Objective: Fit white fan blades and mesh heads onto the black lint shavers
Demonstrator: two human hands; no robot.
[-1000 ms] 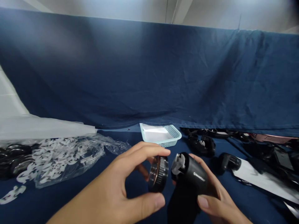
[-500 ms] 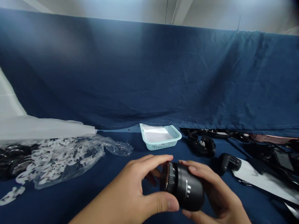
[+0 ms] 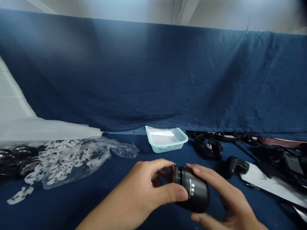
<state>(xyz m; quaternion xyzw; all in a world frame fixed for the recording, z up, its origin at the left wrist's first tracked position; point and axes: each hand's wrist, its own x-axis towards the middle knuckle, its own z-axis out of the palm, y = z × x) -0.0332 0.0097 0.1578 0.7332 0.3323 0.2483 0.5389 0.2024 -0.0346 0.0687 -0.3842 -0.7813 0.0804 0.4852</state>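
Note:
A black cylindrical part [image 3: 195, 193] with white marks on its side lies tilted between my two hands, above the blue cloth. My left hand [image 3: 151, 191] grips its ribbed ring end, thumb in front and fingers behind. Around the other end curves my right hand [image 3: 225, 198], its index finger on the top and its thumb near the lower edge. The ring's face is mostly hidden by my left hand.
A light-blue basket [image 3: 168, 148] with white paper stands behind the hands. At left are a plastic bag [image 3: 96, 159], white pieces [image 3: 57, 159] and black round parts [image 3: 26, 159]. Black parts [image 3: 236, 166] and a white sheet [image 3: 271, 183] lie at right. A blue curtain [image 3: 153, 73] hangs behind.
My left hand has turned and slid further over the ring end, now hiding more of it. My right thumb shows slightly more. The view has shifted a little.

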